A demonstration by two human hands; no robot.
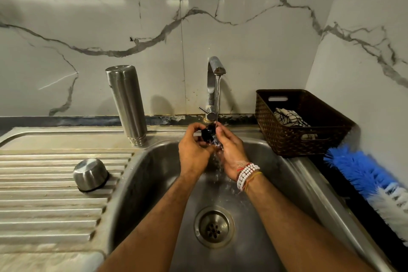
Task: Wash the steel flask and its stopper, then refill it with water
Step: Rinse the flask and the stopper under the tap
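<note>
A black stopper [208, 134] is held over the sink [154, 183] under the water running from the tap [215, 77]. My left hand [194, 150] grips it from the left and my right hand [229, 152] pinches it from the right. Water splashes down between my palms. The steel flask [127, 104] stands upside down, mouth on the sink ledge, to the left of the tap. Its steel cap [90, 174] lies upside down on the ribbed draining board [44, 194].
A dark woven basket [304, 139] with a patterned cloth stands right of the tap. A blue and white bottle brush [371, 183] lies on the right counter. The drain [213, 226] is in the basin's middle. Marble-look wall tiles rise behind.
</note>
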